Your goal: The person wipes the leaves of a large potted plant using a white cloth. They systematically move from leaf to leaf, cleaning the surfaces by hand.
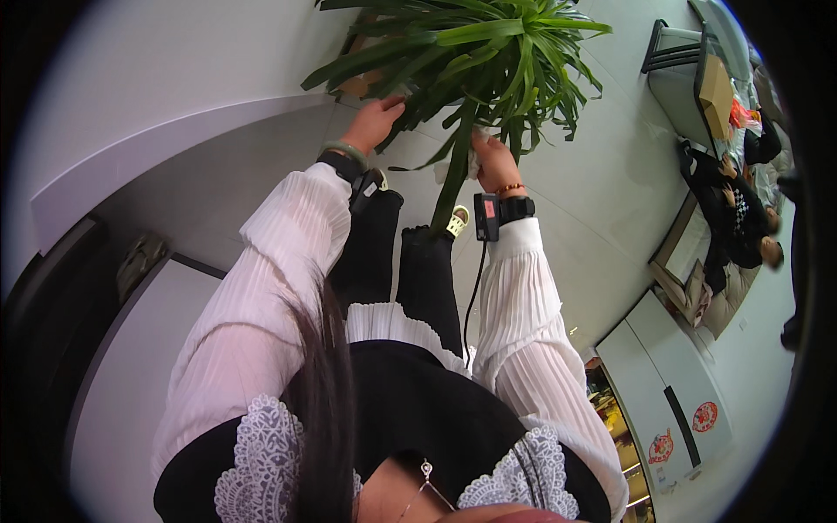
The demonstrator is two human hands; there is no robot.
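Observation:
A large leafy green potted-type plant (523,46) with long strap-like leaves fills the top middle of the head view; its base is hidden. My right hand (497,163) is closed on a crumpled white tissue or cloth (472,163) beside a long leaf (456,176) that hangs down towards my knees. My left hand (374,123) is at the plant's left edge, its fingertips by the leaves; whether it grips a leaf is not clear. Both wrists wear black strapped devices, and a cable runs down from the right one.
A white wall with a baseboard (163,131) curves along the left. At the right stand a chair (680,49) and a table with a cardboard box (716,98). People in dark clothes (732,209) sit on a sofa. A white cabinet (660,366) stands lower right.

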